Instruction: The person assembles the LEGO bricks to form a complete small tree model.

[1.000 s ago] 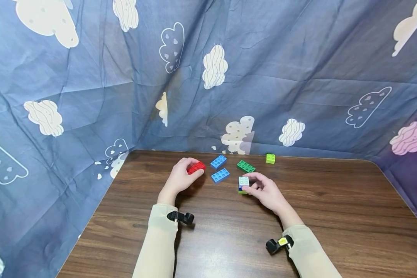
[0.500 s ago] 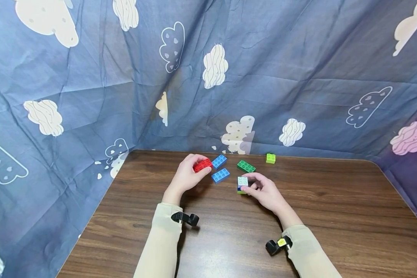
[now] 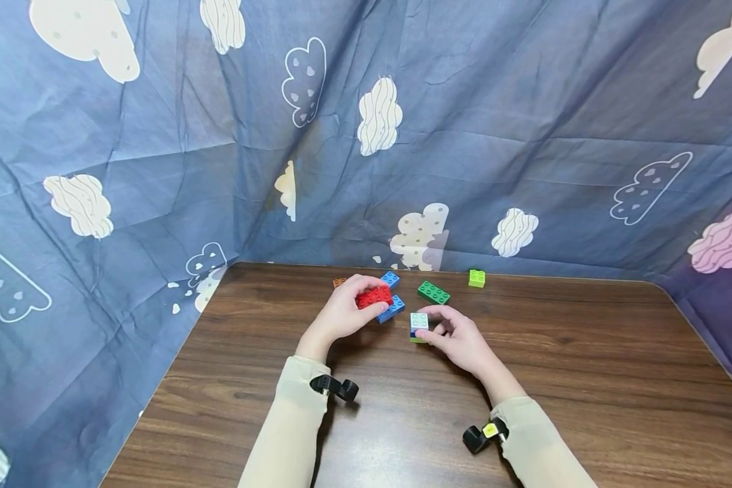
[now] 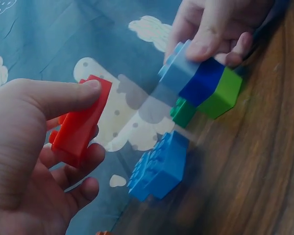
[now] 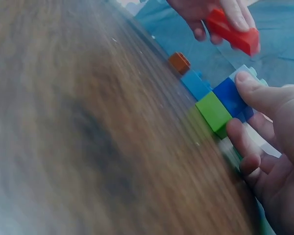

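Note:
In the head view my left hand (image 3: 344, 310) pinches a red toy building brick (image 3: 374, 297) between thumb and fingers. The left wrist view shows this red brick (image 4: 83, 125) lifted and tilted, studs facing left. My right hand (image 3: 457, 341) grips a small stack of square bricks (image 3: 419, 324): pale blue on top, dark blue (image 5: 230, 97) in the middle, lime green (image 5: 213, 112) at the bottom. I cannot tell whether the stack touches the table. The red brick and the stack are apart, the stack to the right.
Two blue bricks (image 3: 392, 309) lie partly behind the left hand. A green brick (image 3: 434, 292) lies behind the stack, and a lime square brick (image 3: 476, 278) near the table's back edge. An orange brick (image 3: 339, 282) peeks out behind the left hand. A patterned cloth (image 3: 341, 203) hangs behind the table.
The left hand has carried the red brick rightward, now partly covering the blue bricks and uncovering the orange one. The right hand has shifted slightly left with the stack.

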The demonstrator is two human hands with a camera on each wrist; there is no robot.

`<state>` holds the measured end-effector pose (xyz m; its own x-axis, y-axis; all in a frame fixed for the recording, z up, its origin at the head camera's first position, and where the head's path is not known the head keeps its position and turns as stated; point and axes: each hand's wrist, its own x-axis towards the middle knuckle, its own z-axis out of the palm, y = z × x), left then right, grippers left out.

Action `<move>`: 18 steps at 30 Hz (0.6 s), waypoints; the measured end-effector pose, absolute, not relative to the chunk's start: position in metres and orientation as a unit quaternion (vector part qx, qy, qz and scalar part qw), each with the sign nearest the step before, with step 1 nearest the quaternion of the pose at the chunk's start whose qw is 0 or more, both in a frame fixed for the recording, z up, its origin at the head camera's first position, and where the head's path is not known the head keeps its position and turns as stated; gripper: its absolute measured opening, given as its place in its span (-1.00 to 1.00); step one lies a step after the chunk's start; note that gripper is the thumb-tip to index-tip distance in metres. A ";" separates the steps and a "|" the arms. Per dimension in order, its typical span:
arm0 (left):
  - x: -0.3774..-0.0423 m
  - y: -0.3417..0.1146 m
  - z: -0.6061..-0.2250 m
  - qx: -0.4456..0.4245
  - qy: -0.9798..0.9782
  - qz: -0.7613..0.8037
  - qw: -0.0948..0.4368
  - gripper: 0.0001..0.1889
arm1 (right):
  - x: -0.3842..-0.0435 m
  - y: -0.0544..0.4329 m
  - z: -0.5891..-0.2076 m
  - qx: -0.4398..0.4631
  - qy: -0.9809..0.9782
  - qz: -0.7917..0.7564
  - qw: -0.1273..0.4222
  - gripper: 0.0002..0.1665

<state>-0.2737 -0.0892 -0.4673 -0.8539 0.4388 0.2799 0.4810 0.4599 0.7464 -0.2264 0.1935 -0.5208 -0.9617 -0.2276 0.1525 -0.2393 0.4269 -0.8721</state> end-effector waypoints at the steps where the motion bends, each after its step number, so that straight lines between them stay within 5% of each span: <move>1: -0.273 -0.088 -0.467 -0.279 -0.851 -0.445 0.018 -0.56 | -0.226 0.192 -0.520 0.136 -0.845 0.516 0.008 -0.51; 18: -0.270 -0.070 -0.477 -0.339 -0.842 -0.417 -0.048 -0.60 | -0.225 0.176 -0.526 0.131 -0.850 0.510 0.026 -0.46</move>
<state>-0.2703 -0.0696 -0.4768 -0.7656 0.6105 0.2026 0.5312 0.4224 0.7345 -0.2249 0.1756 -0.5263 -0.9645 -0.1955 0.1774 -0.2486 0.4461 -0.8598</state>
